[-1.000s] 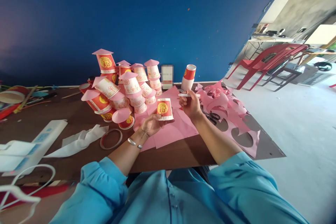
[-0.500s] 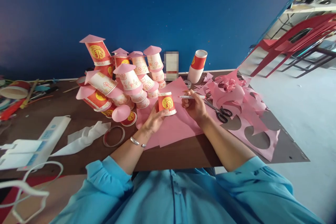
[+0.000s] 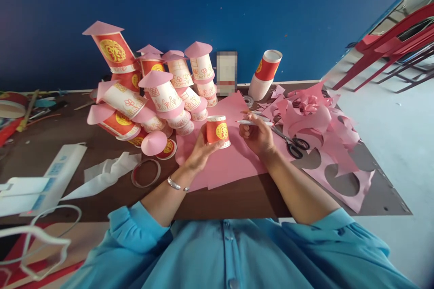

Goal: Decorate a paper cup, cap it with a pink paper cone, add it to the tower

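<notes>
Here the left hand (image 3: pixel 199 156) has the red-and-white paper cup (image 3: pixel 219 130) gripped, thumb across its lower front, held up over the pink sheets (image 3: pixel 237 162) in the middle of the desk (image 3: pixel 217 203). Over on the right, the right hand (image 3: pixel 259 135) is closed on a white pen (image 3: pixel 253 123), tip aimed left at the cup, near but not touching it. Something orange-tipped pokes out behind that pen, too hidden to call.

Now, the dangers! Thin paper walls: squeeze too hard with that thumb and the cup could dent; hold too loosely and pen pressure could twist it, skewing a line. A careless dip of the pen could mark the sheets. On the left, the cone-roofed cup towers (image 3: pixel 166 95) crowd close; a wide left swing might topple them. And the black scissors (image 3: pixel 296 145) lie just right of the right wrist, ready to be nudged.
</notes>
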Motion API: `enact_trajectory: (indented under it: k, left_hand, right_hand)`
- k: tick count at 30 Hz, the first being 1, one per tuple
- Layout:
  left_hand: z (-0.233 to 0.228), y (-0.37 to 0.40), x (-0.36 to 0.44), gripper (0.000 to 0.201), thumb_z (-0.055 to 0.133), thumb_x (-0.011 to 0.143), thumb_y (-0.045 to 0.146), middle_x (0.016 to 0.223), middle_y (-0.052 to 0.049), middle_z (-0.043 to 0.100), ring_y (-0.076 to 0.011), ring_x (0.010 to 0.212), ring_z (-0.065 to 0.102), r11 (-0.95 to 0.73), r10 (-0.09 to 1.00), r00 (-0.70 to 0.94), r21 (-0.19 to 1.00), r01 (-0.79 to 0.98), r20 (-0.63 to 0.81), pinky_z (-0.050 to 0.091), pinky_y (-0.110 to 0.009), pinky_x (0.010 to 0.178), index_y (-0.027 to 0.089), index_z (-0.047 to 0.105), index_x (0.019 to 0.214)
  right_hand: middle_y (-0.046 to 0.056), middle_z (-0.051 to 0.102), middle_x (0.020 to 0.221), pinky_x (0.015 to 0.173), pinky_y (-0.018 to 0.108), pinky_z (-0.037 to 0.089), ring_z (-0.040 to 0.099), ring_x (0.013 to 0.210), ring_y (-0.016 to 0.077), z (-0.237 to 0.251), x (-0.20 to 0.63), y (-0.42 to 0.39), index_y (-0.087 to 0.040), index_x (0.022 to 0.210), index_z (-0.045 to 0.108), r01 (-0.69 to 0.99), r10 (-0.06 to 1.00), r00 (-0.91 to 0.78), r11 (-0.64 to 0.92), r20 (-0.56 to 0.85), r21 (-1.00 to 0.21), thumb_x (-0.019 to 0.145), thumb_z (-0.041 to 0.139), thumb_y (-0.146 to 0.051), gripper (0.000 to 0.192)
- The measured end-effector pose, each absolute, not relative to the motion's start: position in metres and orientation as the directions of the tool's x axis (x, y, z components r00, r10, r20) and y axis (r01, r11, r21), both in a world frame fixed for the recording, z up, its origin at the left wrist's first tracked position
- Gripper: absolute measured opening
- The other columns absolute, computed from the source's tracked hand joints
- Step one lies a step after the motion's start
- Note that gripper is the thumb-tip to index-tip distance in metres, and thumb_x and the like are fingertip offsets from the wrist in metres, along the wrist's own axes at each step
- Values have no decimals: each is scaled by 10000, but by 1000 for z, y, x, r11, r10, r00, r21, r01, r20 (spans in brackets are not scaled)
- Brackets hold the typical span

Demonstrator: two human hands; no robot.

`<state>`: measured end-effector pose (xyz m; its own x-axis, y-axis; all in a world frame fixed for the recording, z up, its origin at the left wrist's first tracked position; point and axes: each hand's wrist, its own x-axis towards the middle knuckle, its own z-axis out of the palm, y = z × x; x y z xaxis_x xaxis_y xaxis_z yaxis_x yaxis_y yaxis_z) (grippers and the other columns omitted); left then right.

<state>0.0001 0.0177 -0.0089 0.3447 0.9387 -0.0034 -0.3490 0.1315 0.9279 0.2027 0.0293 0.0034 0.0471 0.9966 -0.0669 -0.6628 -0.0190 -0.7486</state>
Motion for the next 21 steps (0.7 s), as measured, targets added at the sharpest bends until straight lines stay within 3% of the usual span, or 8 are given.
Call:
enact_trajectory:
  k: [15,21]
  left_hand:
    - [0,14,0,583,861,816,327,1266,-37,633,-306,1267,532,135,952,303,953,-270,-49,460,-388,1022,278,587,1327]
    - [7,14,3,667,891,756,453,1199,-38,600,-240,1111,577,123,962,263,980,-159,-78,503,-383,958,273,539,1294]
  right_hand:
    - [-30,584,648,523,261,428,505,542,123,3,202,27,-236,835,646,-609,996,32,-46,-83,-792,826,761,-464,256]
    - [-37,604,643,530,254,445,534,539,122,6,202,26,-238,829,636,-596,998,22,-40,-66,-802,810,786,-462,270]
